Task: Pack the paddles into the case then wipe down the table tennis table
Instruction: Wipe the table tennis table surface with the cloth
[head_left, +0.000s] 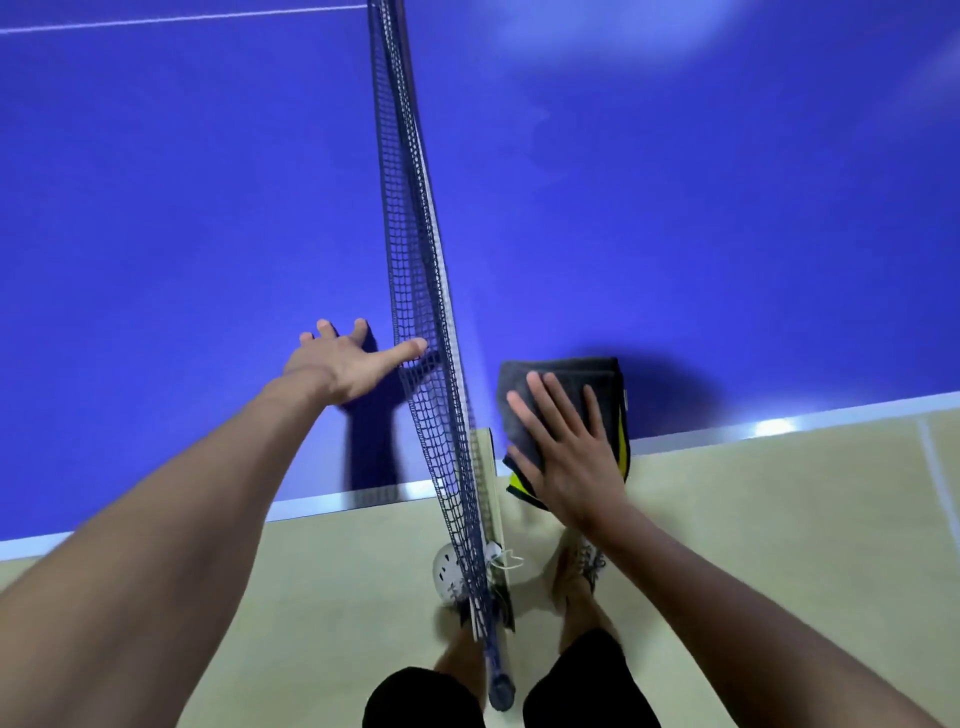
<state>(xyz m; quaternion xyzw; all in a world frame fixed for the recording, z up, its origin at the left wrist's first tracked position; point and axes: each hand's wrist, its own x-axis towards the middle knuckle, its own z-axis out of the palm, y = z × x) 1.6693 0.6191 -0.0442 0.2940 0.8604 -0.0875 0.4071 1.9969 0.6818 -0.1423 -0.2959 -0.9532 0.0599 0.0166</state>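
The blue table tennis table (182, 208) fills most of the head view, and its dark net (415, 270) runs up the middle. My right hand (566, 447) lies flat with straight fingers on a folded dark grey cloth with yellow trim (561, 379), which sits at the table's near edge just right of the net and partly overhangs it. My left hand (348, 364) rests spread on the table left of the net, its thumb touching the mesh. No paddles or case are in view.
The table's white near edge (779, 426) runs across the view, with beige floor (779, 519) below it. The net post and clamp (493, 597) stick out past the edge between my legs. A bright light reflection lies on the far right half.
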